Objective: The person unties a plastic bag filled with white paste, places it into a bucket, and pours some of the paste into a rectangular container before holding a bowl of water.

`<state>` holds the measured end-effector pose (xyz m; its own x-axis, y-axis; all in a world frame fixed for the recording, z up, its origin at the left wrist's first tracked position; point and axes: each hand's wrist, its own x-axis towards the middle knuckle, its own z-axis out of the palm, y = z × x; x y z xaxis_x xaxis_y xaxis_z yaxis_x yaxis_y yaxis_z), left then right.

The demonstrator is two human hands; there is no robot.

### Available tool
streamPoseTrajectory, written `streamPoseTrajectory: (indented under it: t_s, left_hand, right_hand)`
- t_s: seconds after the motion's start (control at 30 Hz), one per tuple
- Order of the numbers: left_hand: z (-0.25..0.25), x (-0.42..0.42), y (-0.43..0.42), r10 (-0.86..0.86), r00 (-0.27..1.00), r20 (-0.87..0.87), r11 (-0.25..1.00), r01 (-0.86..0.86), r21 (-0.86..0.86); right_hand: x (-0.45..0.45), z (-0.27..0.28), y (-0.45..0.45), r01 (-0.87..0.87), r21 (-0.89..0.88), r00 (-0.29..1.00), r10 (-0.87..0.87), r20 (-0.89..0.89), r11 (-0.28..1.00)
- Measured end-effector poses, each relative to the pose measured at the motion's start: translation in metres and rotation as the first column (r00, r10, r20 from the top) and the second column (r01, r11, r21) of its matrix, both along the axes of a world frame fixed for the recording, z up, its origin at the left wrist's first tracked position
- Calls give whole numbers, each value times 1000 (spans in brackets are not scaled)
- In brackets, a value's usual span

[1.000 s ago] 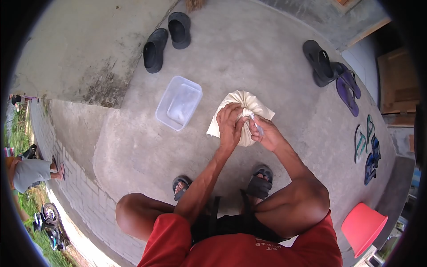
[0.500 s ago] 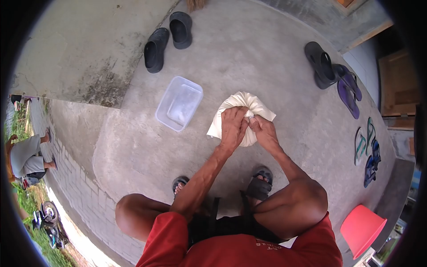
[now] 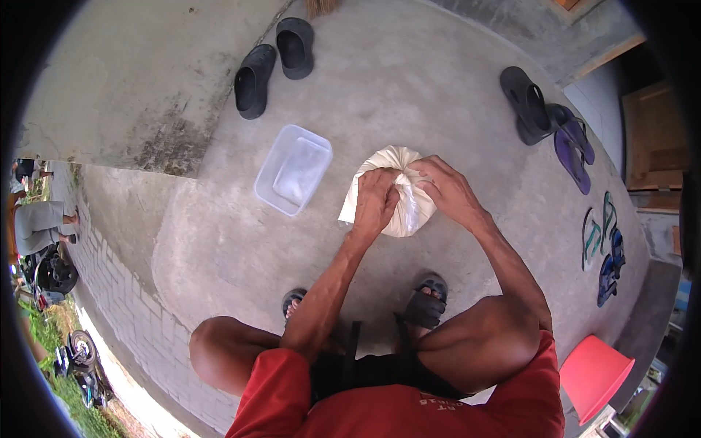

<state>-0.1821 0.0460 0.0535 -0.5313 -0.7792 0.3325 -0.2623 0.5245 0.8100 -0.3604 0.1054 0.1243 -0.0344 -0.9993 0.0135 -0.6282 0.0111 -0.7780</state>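
A cream-coloured plastic bag (image 3: 400,217), gathered in folds at its top, rests on the concrete floor in front of my feet. My left hand (image 3: 377,197) is on the bag's left side, its fingers bent and closed on the plastic beside the gathered middle. On the upper right of the bag, my right hand (image 3: 447,188) has its fingers spread and curved, with the fingertips at the folds. A translucent strip of plastic lies over the bag between the hands. To the left of the bag stands a clear rectangular container (image 3: 293,169) with nothing in it.
Black clogs (image 3: 253,82) lie at the upper left. Along the right are a dark clog (image 3: 526,106), purple slippers (image 3: 572,155) and other sandals. A red bucket (image 3: 596,378) sits at the lower right. A person (image 3: 38,223) and motorbikes are at the far left.
My right hand has left the knot and moved up and right, its fingers spreading. My left hand stays on the bag. The person at the far left has moved up in the view.
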Motion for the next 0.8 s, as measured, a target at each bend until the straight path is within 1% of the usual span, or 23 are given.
streamPoseTrajectory:
  t_s: [0.03, 0.07, 0.13, 0.17, 0.23, 0.27, 0.33, 0.37, 0.43, 0.47, 0.53, 0.63, 0.67, 0.73, 0.8]
  left_hand:
    - [-1, 1, -1, -32, 999, 18, 999, 32, -25]
    - [-2, 1, 0, -33, 999, 21, 999, 34, -28]
    - [-6, 0, 3, 42, 996, -78, 979, -25, 203]
    - [-8, 1, 2, 48, 996, -78, 979, -32, 201]
    - [-9, 3, 4, 34, 999, -40, 958, -21, 285]
    - [-10, 4, 4, 36, 999, -40, 958, -24, 287]
    - [-12, 4, 1, 1, 998, -59, 955, 17, 297]
    - [-12, 4, 0, 0, 998, -59, 954, 18, 298]
    - [-18, 4, -2, -45, 988, -147, 933, 94, 349]
    - [-20, 4, -2, -45, 988, -146, 933, 94, 348]
    - [-21, 3, -4, -64, 979, -195, 914, 136, 382]
    - [-19, 4, -5, -85, 980, -178, 929, 143, 343]
    - [-18, 4, -5, -82, 981, -177, 928, 140, 345]
    - [-20, 2, -5, -58, 969, -238, 914, 148, 379]
    - [-19, 2, -4, -60, 972, -226, 906, 148, 397]
  right_hand:
    - [-3, -1, -7, -91, 63, 995, 88, 49, 994]
    - [-4, -4, -10, -90, 61, 995, 87, 51, 994]
    - [-7, -7, -17, -229, 153, 973, 220, 76, 961]
    - [-10, -8, -20, -236, 151, 971, 226, 76, 960]
    - [-14, -6, -22, -315, 205, 949, 309, 64, 927]
    - [-15, -6, -24, -317, 207, 948, 310, 66, 925]
    - [-18, 0, -30, -412, 172, 904, 425, -48, 895]
    - [-17, 0, -32, -411, 173, 904, 425, -48, 895]
    - [-16, -2, -37, -449, 196, 887, 461, -15, 871]
    - [-15, -3, -38, -450, 195, 887, 461, -15, 871]
    - [-14, -9, -41, -439, 199, 899, 432, 80, 876]
    - [-12, -15, -40, -405, 173, 914, 398, 75, 898]
    - [-12, -17, -39, -407, 174, 913, 400, 77, 897]
    - [-11, -17, -37, -376, 181, 927, 364, 95, 909]
    - [-9, -18, -33, -348, 179, 937, 337, 93, 920]
